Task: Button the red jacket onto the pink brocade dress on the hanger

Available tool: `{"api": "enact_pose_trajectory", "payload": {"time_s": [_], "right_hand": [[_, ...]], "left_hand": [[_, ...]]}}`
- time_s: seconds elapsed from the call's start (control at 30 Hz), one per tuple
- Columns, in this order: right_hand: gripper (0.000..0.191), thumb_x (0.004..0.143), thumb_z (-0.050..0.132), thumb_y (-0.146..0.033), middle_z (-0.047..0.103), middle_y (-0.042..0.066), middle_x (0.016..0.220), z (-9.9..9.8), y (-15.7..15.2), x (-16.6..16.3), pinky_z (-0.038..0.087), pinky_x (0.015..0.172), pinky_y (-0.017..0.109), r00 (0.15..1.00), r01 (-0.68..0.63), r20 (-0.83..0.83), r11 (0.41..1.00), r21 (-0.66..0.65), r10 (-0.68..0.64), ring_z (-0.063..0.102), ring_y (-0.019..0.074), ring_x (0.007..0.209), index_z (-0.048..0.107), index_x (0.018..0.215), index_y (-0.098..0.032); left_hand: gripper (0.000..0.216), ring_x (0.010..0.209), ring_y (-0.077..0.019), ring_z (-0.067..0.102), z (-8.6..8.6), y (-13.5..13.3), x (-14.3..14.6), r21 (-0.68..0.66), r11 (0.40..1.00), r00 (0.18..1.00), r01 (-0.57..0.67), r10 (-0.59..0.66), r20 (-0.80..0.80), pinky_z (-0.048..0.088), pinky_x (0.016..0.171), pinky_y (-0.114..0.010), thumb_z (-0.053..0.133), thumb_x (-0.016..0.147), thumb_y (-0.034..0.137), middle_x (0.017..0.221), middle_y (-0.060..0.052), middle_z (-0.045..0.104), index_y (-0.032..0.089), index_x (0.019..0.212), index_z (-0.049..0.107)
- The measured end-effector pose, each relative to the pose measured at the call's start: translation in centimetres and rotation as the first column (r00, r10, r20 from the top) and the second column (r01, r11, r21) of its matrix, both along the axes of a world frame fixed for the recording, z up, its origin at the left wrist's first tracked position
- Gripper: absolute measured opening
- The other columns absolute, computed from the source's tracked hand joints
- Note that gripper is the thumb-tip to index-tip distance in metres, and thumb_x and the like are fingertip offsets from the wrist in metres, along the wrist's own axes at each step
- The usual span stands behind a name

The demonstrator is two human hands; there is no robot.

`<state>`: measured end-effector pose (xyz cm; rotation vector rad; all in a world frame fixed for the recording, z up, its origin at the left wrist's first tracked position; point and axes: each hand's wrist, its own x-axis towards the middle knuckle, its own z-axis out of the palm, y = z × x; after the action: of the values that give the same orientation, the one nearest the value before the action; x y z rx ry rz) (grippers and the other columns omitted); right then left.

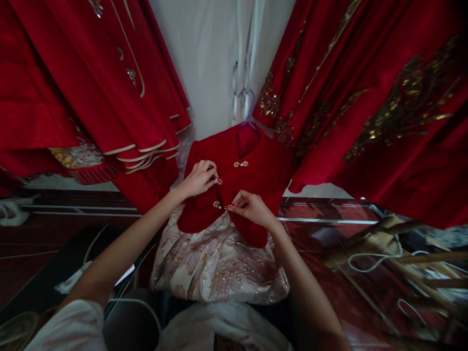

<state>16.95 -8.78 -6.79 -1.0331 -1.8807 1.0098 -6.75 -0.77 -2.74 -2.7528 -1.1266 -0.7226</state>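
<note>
A small red vest hangs on a purple hanger before me, its front parted below the top. At the neck, an ornate flower-shaped clasp lies joined. My left hand pinches the vest's left edge by a middle flower ornament. Lower down sits another flower ornament on that same edge. My right hand closes finger and thumb on a small clasp loop at the right edge, close beside that lower ornament. Patterned pale, shiny cloth spreads beneath the vest over my lap.
Red garments with pale piping hang at the left, and red garments with gold sequins at the right. A wooden rack with white cords stands at lower right. A dark surface lies at lower left.
</note>
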Motion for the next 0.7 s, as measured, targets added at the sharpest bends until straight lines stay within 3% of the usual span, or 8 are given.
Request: {"api": "enact_pose_trajectory", "payload": {"time_s": [0.17, 0.23, 0.47, 0.57, 0.7], "right_hand": [[0.019, 0.077, 0.07, -0.033, 0.065, 0.0, 0.074, 0.1, 0.0, 0.0, 0.05, 0.062, 0.025, 1.0, 0.003, 0.002, 1.0, 0.013, -0.004, 0.062, 0.0126, 0.067, 0.057, 0.081, -0.019], [0.02, 0.077, 0.07, -0.033, 0.065, 0.001, 0.075, 0.1, 0.1, 0.0, 0.05, 0.062, 0.025, 1.0, -0.001, 0.002, 1.0, 0.017, 0.001, 0.062, 0.0122, 0.067, 0.057, 0.082, -0.019], [0.022, 0.074, 0.073, -0.032, 0.065, 0.001, 0.074, 0.5, -0.2, 1.0, 0.049, 0.063, 0.024, 0.985, -0.136, 0.097, 0.989, -0.062, 0.142, 0.062, 0.0124, 0.068, 0.057, 0.081, -0.018], [0.022, 0.074, 0.073, -0.031, 0.065, 0.0, 0.074, 0.9, -0.4, 1.4, 0.049, 0.063, 0.024, 0.98, -0.153, 0.117, 0.985, -0.083, 0.163, 0.061, 0.0123, 0.068, 0.057, 0.081, -0.018], [0.023, 0.074, 0.073, -0.032, 0.065, 0.0, 0.075, 1.5, -0.5, 2.1, 0.049, 0.063, 0.025, 0.977, -0.161, 0.128, 0.984, -0.078, 0.17, 0.061, 0.0124, 0.068, 0.057, 0.081, -0.019]], "left_hand": [[0.011, 0.097, -0.0188, 0.055, 0.9, 1.3, -0.3, -0.103, 0.983, 0.989, 0.149, -0.149, 0.007, 0.025, 0.108, -0.042, 0.056, 0.088, 0.026, 0.088, -0.002, 0.066, 0.025, 0.09, 0.067], [0.016, 0.094, -0.0177, 0.056, 1.2, 1.6, 0.0, -0.093, 0.983, 0.987, 0.16, -0.162, -0.015, 0.023, 0.11, -0.041, 0.053, 0.09, 0.028, 0.088, -0.002, 0.067, 0.026, 0.093, 0.069], [0.035, 0.103, -0.0242, 0.049, 1.5, 1.7, 4.9, 0.151, 0.988, 1.0, 0.007, -0.008, 0.006, 0.035, 0.094, -0.041, 0.045, 0.094, 0.038, 0.111, -0.01, 0.059, 0.022, 0.121, 0.06], [0.034, 0.101, -0.0257, 0.047, 1.4, 2.4, 7.3, 0.205, 0.978, 0.999, -0.044, 0.043, 0.007, 0.037, 0.087, -0.041, 0.045, 0.094, 0.038, 0.11, -0.012, 0.057, 0.019, 0.116, 0.061], [0.026, 0.101, -0.0259, 0.048, 1.6, 3.7, 8.9, 0.227, 0.974, 0.999, -0.014, 0.022, -0.033, 0.035, 0.089, -0.042, 0.049, 0.092, 0.036, 0.105, -0.011, 0.058, 0.017, 0.098, 0.065]]}}
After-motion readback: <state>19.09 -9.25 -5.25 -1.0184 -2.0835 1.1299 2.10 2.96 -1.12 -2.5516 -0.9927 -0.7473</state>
